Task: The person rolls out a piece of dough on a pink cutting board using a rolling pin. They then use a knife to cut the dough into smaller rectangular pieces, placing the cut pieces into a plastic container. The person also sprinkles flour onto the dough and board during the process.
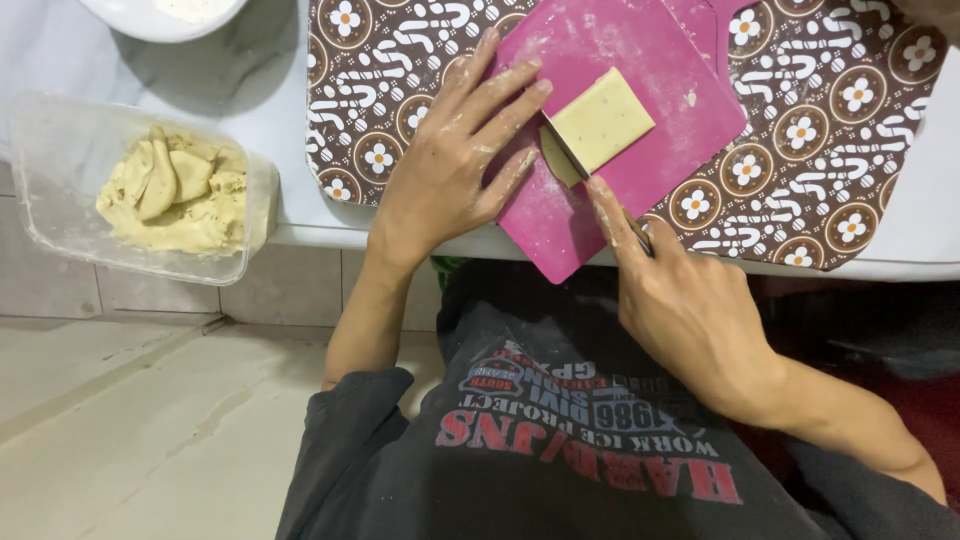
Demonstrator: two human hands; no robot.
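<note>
At centre top of the frame we find a dough slab [603, 120] lying on a pink board [560, 225], which sits on a patterned mat [840, 130] over the tabletop [260, 110]. The left hand [455, 165] presses flat on the board, grip spread. The right hand [685, 310] pinches a knife [570, 155], blade against the slab's left edge. A tub [50, 200] of dough [175, 195] stands at upper left.
</note>
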